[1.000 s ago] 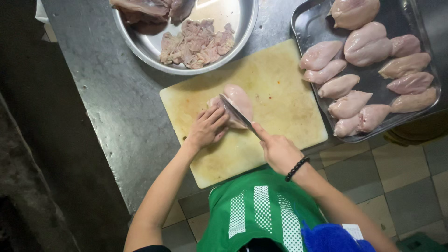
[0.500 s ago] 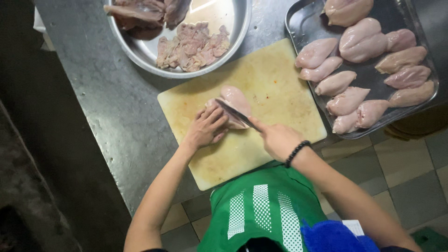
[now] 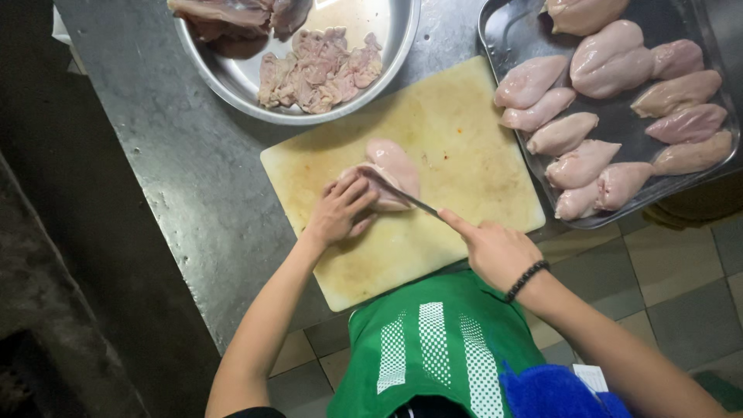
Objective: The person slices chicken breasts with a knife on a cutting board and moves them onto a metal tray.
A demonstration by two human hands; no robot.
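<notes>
Raw chicken piece (image 3: 391,174) on a yellow cutting board (image 3: 457,131), left hand (image 3: 339,213) pressing it flat, right hand (image 3: 495,251) gripping a knife (image 3: 406,197) — grey metal worktop (image 3: 178,155), tiled floor (image 3: 673,279) below

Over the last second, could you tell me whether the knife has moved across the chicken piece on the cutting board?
Cannot tell: the knife lies across the chicken piece near the cutting board's middle, as before; the camera itself shifted slightly.

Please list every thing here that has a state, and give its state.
left hand: pressing the chicken breast
right hand: gripping the knife
knife: blade in the meat
chicken breast: raw, on the cutting board
tray: holds raw fillets
bowl: holds trimmings
</notes>
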